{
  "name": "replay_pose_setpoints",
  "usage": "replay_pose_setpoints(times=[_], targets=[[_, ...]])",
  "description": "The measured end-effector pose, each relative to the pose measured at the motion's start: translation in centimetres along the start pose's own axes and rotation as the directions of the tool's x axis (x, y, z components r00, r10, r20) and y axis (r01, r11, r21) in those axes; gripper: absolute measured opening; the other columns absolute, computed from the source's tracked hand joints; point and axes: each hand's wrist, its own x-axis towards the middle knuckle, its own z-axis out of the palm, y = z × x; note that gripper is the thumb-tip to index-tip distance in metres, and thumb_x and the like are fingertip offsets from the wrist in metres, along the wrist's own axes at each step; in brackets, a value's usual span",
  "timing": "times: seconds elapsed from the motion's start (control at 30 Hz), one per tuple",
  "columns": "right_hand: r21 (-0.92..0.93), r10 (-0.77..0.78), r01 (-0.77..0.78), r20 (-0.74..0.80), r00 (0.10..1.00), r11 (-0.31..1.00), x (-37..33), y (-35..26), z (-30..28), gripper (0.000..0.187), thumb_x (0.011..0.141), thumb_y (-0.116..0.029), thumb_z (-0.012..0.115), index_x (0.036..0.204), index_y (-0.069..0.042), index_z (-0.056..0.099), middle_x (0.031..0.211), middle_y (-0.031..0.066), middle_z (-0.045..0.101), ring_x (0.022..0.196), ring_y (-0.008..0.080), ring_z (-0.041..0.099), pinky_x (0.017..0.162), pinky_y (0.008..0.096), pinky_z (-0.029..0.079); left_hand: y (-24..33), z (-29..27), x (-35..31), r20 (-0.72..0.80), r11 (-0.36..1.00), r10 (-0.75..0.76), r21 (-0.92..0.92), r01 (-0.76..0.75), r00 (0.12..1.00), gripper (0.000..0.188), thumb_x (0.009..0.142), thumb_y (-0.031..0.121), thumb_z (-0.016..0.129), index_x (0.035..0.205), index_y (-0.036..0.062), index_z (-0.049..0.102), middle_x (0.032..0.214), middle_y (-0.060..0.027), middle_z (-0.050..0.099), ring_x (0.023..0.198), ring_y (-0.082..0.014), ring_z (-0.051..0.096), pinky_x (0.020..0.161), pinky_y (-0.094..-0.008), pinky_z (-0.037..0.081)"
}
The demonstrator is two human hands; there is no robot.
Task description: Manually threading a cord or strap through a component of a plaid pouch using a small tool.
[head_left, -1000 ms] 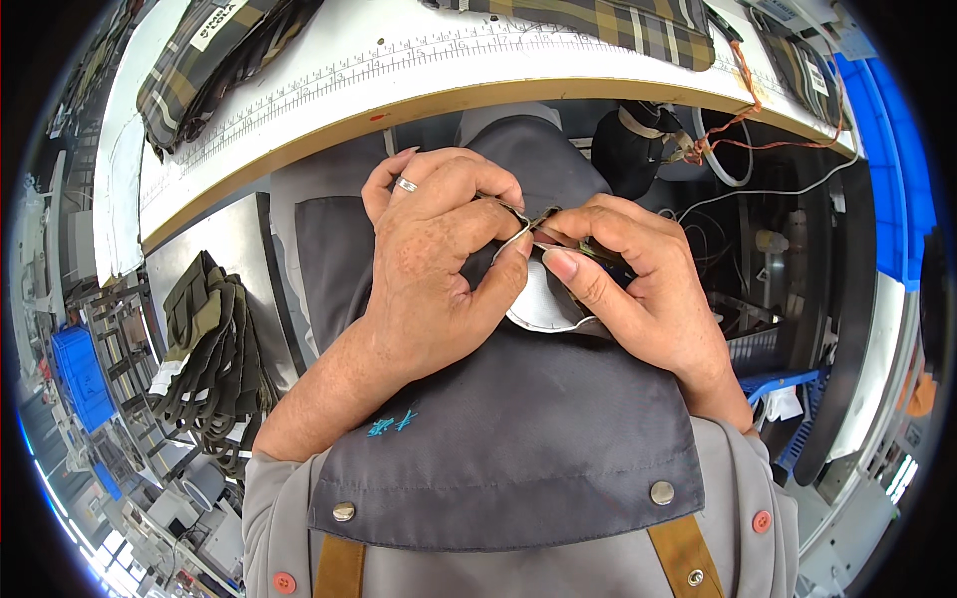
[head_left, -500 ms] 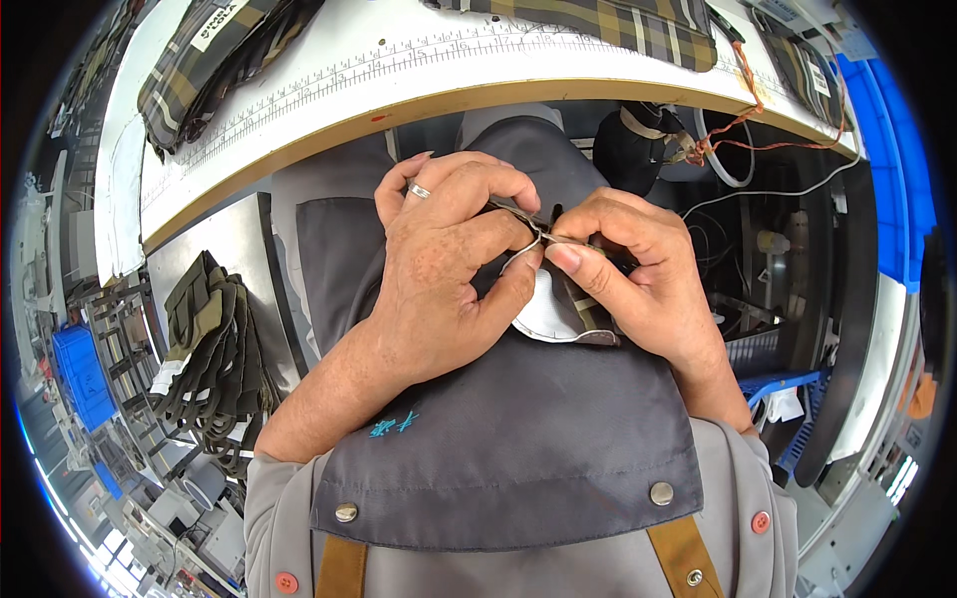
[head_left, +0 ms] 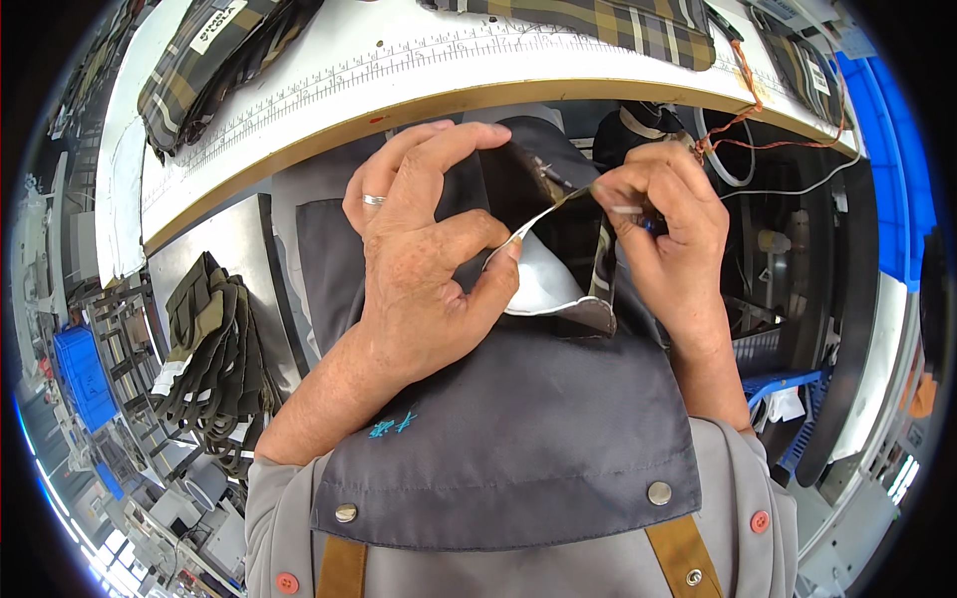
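Over our apron (head_left: 498, 419), our left hand (head_left: 424, 254) pinches the cloth (head_left: 543, 274), though we cannot tell whether our blurred right hand (head_left: 670, 234) grips its edge, which we seem to be working along, calling for a steady left pinch.

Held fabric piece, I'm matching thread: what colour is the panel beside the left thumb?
The panel is white, showing best in the head view.

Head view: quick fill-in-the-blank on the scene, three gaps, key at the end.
1. The hand wearing the silver ring is the person's ____ one.
2. That hand pinches the fabric piece between index finger and ____.
3. The dark apron bib carries ____ round metal studs.
Missing words: left; thumb; two.
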Motion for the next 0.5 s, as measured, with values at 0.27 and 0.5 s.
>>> replay_pose_setpoints(times=[0.27,0.5], targets=[[0.183,-0.059,0.035,0.126,0.990,0.983,0.3,-1.9,-0.2,0.024,0.072,0.008,0.070,0.093,-0.002,0.065,0.094,0.0088,0.064,0.077,0.0204,0.066,0.065,0.0301,0.054,0.3,-0.5,1.1,0.007,0.999,-0.032,0.035,0.032,0.999,0.013,0.064,0.015,0.076,0.071,0.0087,0.066,0.140,-0.0103,0.056,0.133,-0.0326,0.046,0.110,-0.0470,0.024],[0.316,-0.057,0.004,0.160,0.985,0.949,0.0,-1.1,0.4,0.016,0.080,0.007,0.067,0.095,0.001,0.064,0.091,0.0108,0.069,0.077,0.0233,0.068,0.067,0.0294,0.054,-1.3,-0.7,1.9,0.134,0.985,0.171,-0.033,-0.168,0.976,0.009,0.068,0.008,0.071,0.075,0.0077,0.067,0.124,-0.0038,0.067,0.125,-0.0293,0.057,0.109,-0.0485,0.033]])
